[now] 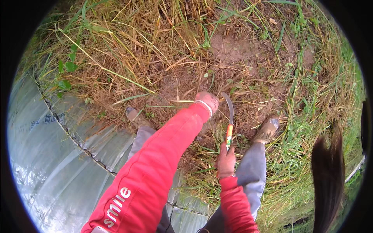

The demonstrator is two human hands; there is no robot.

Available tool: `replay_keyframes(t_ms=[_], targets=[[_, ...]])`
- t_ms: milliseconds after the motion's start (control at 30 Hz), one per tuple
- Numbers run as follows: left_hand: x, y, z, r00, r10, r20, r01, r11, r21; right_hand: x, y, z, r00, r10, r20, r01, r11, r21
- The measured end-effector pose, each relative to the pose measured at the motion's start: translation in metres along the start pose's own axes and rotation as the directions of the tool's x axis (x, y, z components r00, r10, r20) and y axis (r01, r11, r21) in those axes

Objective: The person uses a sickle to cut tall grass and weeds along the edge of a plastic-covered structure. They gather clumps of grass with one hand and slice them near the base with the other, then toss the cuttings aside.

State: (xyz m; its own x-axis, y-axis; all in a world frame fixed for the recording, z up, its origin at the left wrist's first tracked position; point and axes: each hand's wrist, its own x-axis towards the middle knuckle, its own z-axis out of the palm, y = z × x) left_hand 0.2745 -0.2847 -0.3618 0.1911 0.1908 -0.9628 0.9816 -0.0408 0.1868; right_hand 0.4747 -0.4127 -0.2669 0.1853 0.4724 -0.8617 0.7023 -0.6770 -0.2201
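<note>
My left hand (pixel 207 101) is low over the muddy ground, its wrist ringed by a white band below a red sleeve. Its fingers point away from the camera, so what they grip, if anything, is hidden. Pale grass stalks (pixel 183 101) lie just beside it. In my right hand (pixel 226 160) is a sickle (pixel 229 129) with an orange handle; its curved metal blade points away from me, to the right of my left hand and apart from it.
Dry cut grass (pixel 140 43) covers the ground ahead, with bare mud (pixel 236 49) beyond. Green weeds (pixel 300 139) grow at the right. Plastic sheeting (pixel 72 169) with a dark cord across it spreads at the lower left. My muddy shoes (pixel 268 128) stand apart.
</note>
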Motion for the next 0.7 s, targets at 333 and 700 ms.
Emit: replay_keyframes(t_ms=[333, 700], targets=[[-0.122, -0.069, 0.141, 0.954, -0.237, -0.182, 0.1, 0.827, -0.553, -0.119, 0.001, 0.025, 0.865, 0.423, 0.271, -0.498, 0.655, 0.568], [-0.14, -0.109, 0.056, 0.631, 0.113, -0.767, -0.165, 0.986, 0.009, -0.008, -0.14, 0.055, 0.944, 0.022, 0.329, -0.246, 0.71, 0.66]])
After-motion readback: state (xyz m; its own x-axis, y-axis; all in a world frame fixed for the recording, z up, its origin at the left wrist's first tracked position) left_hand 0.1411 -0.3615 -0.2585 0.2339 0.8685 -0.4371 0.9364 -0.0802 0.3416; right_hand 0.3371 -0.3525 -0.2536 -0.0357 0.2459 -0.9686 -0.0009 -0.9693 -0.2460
